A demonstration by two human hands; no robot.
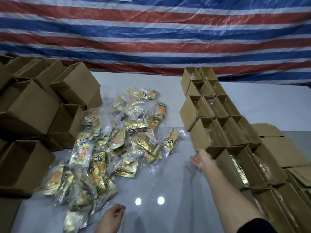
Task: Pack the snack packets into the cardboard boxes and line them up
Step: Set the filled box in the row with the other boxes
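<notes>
Left hand [113,216]: nearest, over the table [170,185], fingers loosely curled, holding nothing. Right hand [201,159]: arm extended, palm open, fingers straight against the corner of the packed boxes [235,137], probably to square up the row. Snack packets [117,142]: loose pile at centre, within reach of both hands. Empty boxes [33,106]: stacked at left as supply. Striped tarp [151,31]: behind.

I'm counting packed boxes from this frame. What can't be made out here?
Head view only:
- Far lined-up boxes: walls hide their contents.
- Snack packets: blur and glare make most print unreadable.
- Right hand: blur hides whether it touches the near box.
- Stacked boxes on the left: cut off by the frame edge.
</notes>
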